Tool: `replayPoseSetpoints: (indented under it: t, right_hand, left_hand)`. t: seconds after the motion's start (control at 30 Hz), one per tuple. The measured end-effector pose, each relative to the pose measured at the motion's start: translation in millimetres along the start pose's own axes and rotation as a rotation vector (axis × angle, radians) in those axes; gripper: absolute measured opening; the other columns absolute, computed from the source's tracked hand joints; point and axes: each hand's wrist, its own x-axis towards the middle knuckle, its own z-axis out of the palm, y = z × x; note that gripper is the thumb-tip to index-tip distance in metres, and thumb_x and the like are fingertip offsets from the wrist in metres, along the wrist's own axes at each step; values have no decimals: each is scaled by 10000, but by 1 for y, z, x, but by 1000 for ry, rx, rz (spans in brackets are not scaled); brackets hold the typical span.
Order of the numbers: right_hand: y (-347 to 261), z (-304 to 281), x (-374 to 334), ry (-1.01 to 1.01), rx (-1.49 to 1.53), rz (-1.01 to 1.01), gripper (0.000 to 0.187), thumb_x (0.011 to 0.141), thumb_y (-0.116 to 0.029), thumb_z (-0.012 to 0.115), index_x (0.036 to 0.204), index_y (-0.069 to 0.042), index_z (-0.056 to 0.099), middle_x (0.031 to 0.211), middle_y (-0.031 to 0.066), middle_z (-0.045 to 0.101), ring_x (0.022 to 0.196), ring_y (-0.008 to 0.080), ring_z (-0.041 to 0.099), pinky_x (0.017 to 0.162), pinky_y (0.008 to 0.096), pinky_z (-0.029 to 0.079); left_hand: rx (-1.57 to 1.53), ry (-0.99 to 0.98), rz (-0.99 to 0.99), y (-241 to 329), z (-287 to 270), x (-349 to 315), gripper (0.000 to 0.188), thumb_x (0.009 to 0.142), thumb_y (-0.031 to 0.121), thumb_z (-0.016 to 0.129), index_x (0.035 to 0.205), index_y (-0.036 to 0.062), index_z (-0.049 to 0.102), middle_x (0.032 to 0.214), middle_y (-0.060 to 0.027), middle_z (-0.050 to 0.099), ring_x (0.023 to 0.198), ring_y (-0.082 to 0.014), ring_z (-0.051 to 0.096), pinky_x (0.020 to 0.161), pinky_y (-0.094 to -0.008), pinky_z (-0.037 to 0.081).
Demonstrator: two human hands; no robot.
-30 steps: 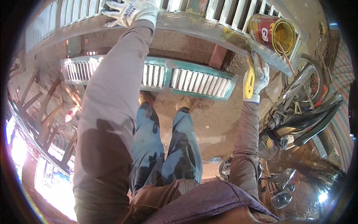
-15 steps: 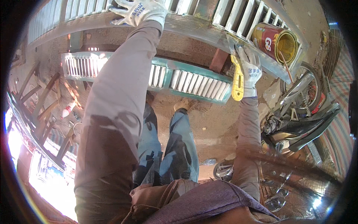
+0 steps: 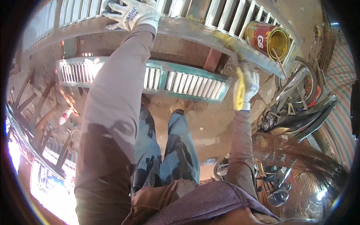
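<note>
Yellow handle of a scraper-like tool (image 3: 239, 92) shows along the inner side of the right hand (image 3: 248, 90). Right hand gloved in white and grey, fingers closed round the tool; hand and tool's far end motion-blurred. That end points up toward the near edge of the upper slatted panel (image 3: 176, 26); whether it touches, cannot tell.

Left hand (image 3: 133, 15), same kind of glove, lies on the panel's near rail, well to the left. Fingers spread wide, nothing seen in its grasp; fingertips partly cut by the top of the view.

Upper panel runs across the top of the view, pale slats in a greyish frame, yellowish smears on the rail near the tool. On its right end, a red and gold can (image 3: 258, 37), mouth showing yellow inside, thin stick (image 3: 279, 63) leaning out.

Below, a second slatted panel (image 3: 163, 80), green-framed, partly hidden by the left sleeve (image 3: 112, 101).

Brown ground (image 3: 210, 123) underfoot; blue jeans (image 3: 182, 138) at centre. Right side: motorbike (image 3: 296, 112), striped sheet (image 3: 341, 105) beyond it. Left side: wooden pieces (image 3: 45, 101).
</note>
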Motion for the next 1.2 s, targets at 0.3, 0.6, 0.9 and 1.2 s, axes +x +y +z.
replayPoseSetpoints:
  t: [0.3,0.6,0.9,1.2]
  right_hand:
    - [-44,18,8,-205,122,-44,368,832,-203,630,1197,-163,651,1108,92,666,1013,287,629,892,393,500]
    - [-15,6,38,20,42,-112,336,785,-215,677,1121,-211,687,1058,29,655,915,257,640,771,372,537]
    - [-14,36,49,15,-157,-221,317,791,-209,710,1102,-151,688,1083,82,676,971,281,640,843,385,519]
    - [-63,28,3,-70,-24,-302,315,748,-245,740,1058,-215,690,1067,21,673,874,238,657,758,367,542]
  left_hand:
    - [-5,-6,-8,5,-3,2,724,908,551,442,1492,139,328,1525,-174,280,1428,-426,166,1060,-715,152]
    - [-113,10,33,-4,-2,3,800,888,541,480,1467,15,312,1511,-236,288,1417,-453,178,1097,-674,155]
    - [-181,259,409,-104,33,100,693,930,489,460,1474,82,327,1531,-216,258,1431,-416,169,1091,-686,109]
    - [-185,95,212,-98,39,112,785,921,622,330,1494,87,301,1519,-230,269,1420,-482,151,1044,-757,113]
